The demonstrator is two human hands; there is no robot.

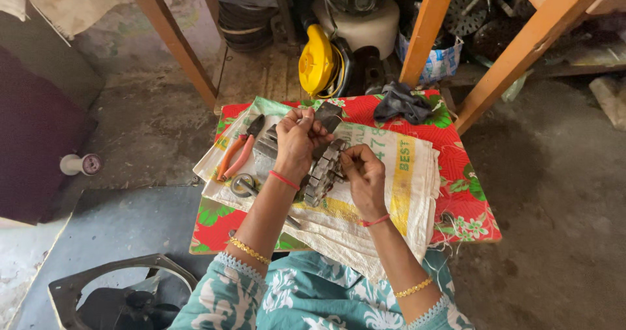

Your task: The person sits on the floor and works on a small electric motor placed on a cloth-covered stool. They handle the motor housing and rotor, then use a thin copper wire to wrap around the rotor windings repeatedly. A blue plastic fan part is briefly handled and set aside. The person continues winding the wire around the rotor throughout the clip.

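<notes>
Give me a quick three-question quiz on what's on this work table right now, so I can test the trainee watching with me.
1. True or false: both hands are on the toothed metal ring.
2. Which tool lies on the white woven sack beside the left hand? A) pliers with orange handles B) a hammer C) a paintbrush
3. What lies crumpled at the far edge of the red floral cloth?

Key
1. True: the left hand grips its upper part and the right hand touches its side.
2. A, the pliers with orange handles.
3. A dark grey rag.
</notes>
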